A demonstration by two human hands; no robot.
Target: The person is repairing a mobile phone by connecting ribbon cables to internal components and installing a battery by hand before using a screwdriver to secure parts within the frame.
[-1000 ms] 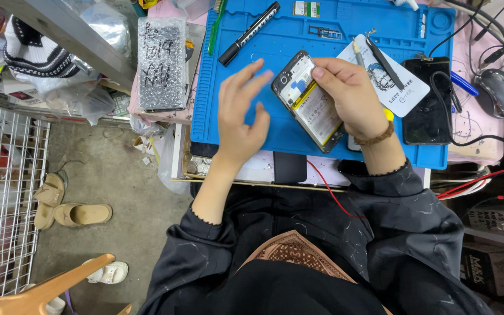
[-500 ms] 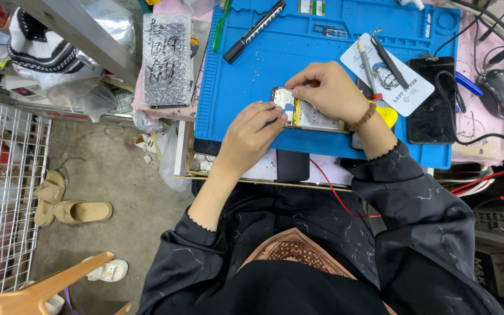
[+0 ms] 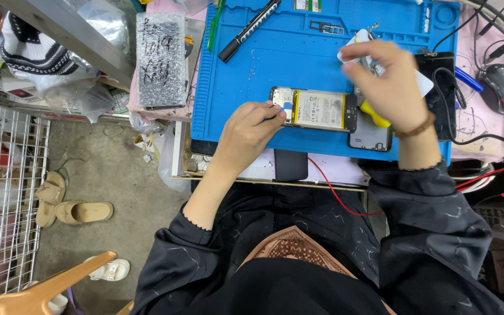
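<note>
**Opened phone lies flat on the blue mat under your left fingers**

Your left hand (image 3: 246,131) curls loosely, its fingertips (image 3: 276,112) pressed on the left end of the opened phone (image 3: 315,109), pinning it rather than gripping around it. Your right hand (image 3: 383,79) is raised above the mat just right of the phone, blurred; its fingers seem bent over a white card (image 3: 424,84) that shows at both sides of the hand, but you cannot tell whether it actually grips anything.

The phone lies lengthwise, back cover off, near the front edge of the blue mat (image 3: 298,52). Its black frame surrounds a large pale battery with a yellow strip at its right side, a small circuit section with a blue patch at the left end, and a dark band at the right end. A yellow tool (image 3: 374,115) touches its right end, and a grey back cover (image 3: 370,135) lies just beside it.

Farther out on the surface, a black marker (image 3: 249,30) lies diagonally on the mat, a shattered screen panel (image 3: 160,58) sits off its left edge, and a dark mouse (image 3: 503,86) rests to the right.
</note>
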